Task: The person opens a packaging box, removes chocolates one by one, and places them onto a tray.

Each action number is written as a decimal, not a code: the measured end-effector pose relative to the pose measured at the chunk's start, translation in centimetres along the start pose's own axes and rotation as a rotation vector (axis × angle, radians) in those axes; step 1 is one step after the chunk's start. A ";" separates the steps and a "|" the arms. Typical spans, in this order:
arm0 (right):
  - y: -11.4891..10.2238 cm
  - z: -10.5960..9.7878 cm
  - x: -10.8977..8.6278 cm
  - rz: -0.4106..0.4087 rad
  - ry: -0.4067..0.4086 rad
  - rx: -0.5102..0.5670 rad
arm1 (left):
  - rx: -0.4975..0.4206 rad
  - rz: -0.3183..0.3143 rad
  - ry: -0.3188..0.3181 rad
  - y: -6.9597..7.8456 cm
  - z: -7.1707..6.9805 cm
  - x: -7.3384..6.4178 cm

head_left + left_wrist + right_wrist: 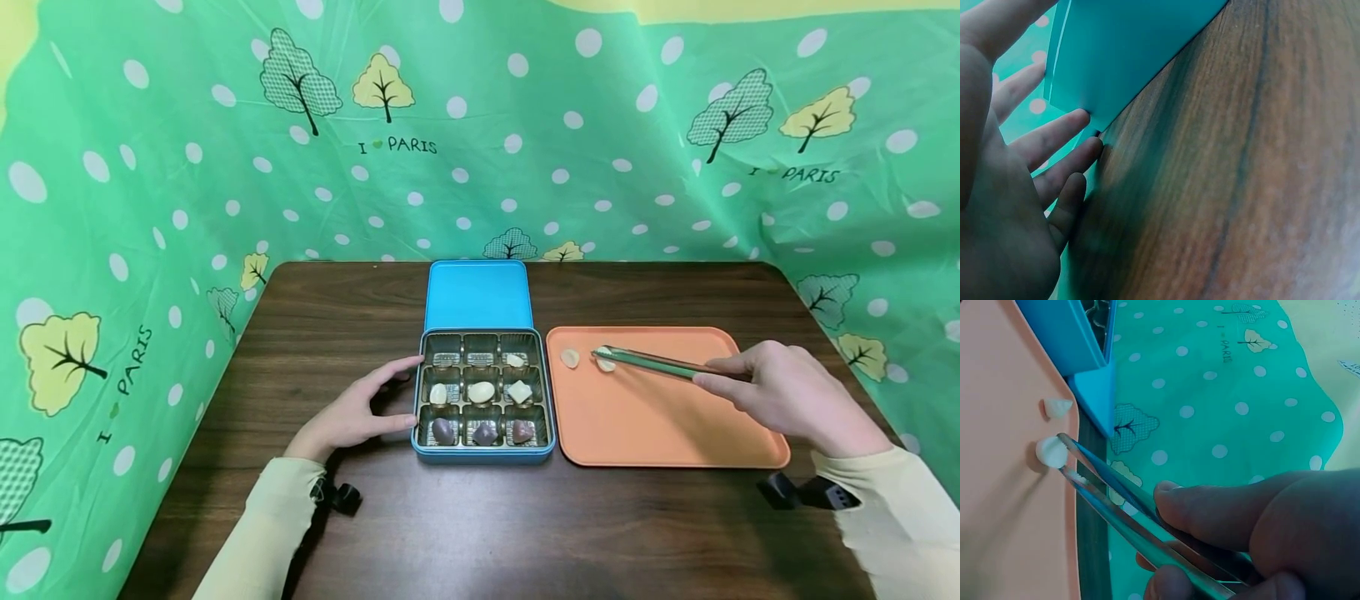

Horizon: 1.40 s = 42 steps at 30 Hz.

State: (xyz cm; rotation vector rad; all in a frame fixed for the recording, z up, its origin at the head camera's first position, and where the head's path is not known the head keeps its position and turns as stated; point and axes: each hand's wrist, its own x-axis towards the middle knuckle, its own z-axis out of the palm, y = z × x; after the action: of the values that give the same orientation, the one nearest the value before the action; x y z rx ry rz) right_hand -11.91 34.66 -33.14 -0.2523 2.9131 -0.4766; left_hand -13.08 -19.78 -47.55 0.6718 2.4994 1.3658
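Observation:
My left hand [348, 417] touches the left side of a blue tin [483, 455] with its thumb and a finger, its fingers spread, as the left wrist view shows too. The tin holds a clear tray of compartments. Its front row has dark purple pieces [484, 432], its middle row white pieces [480, 392], and its back right compartment a small white piece [516, 360]. My right hand [783, 392] pinches metal tweezers [660, 362]. Their tips straddle the edge of a white rounded piece [1052, 452] on an orange tray [660, 425]. A second pale piece [570, 358] lies left of it.
The tin's blue lid [478, 296] lies flat behind it. Tin and tray stand side by side on a dark wooden table [480, 533]. A green patterned cloth [480, 125] hangs around the table's back and sides.

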 end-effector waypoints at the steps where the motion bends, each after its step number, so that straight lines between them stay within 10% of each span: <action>1: 0.1 0.1 0.0 0.002 0.001 0.003 | -0.001 0.003 0.000 -0.1 0.0 0.0; 42: -2.3 -0.5 -0.5 -0.031 0.091 0.028 | -0.014 0.009 0.004 0.2 0.0 0.1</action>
State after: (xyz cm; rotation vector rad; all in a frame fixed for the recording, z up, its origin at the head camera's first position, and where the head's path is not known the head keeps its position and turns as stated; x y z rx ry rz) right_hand -11.21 32.80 -31.86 -0.2792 2.9920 -0.5477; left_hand -13.06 -19.66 -47.37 0.6794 2.4898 1.3881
